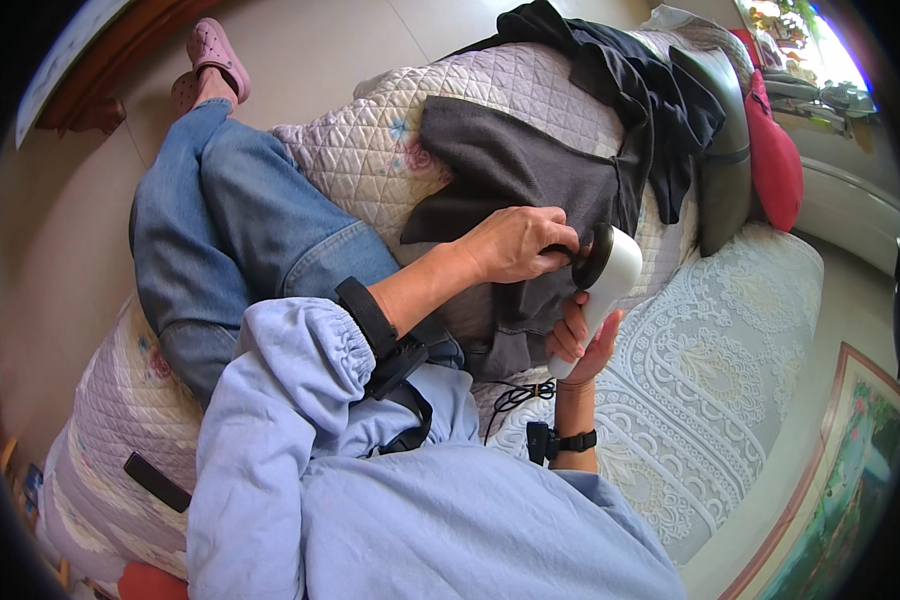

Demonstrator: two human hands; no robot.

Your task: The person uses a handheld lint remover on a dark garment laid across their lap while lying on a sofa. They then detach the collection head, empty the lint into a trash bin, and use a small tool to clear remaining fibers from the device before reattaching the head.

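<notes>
My right hand grips the white handle of what looks like a fabric shaver, its round black head facing left. The back of my left hand faces up, and its fingers pinch a small dark piece against that head. Whether the piece is separate from the head cannot be told. Under both hands a dark grey knit garment lies spread over the quilted cover. A bundled black cord rests near my right wrist.
I sit on a couch with a quilted floral cover and a white lace backrest cover. Black clothing, a grey cushion and a red cushion lie beyond. A black phone-like object is at the left; a framed picture is at the right.
</notes>
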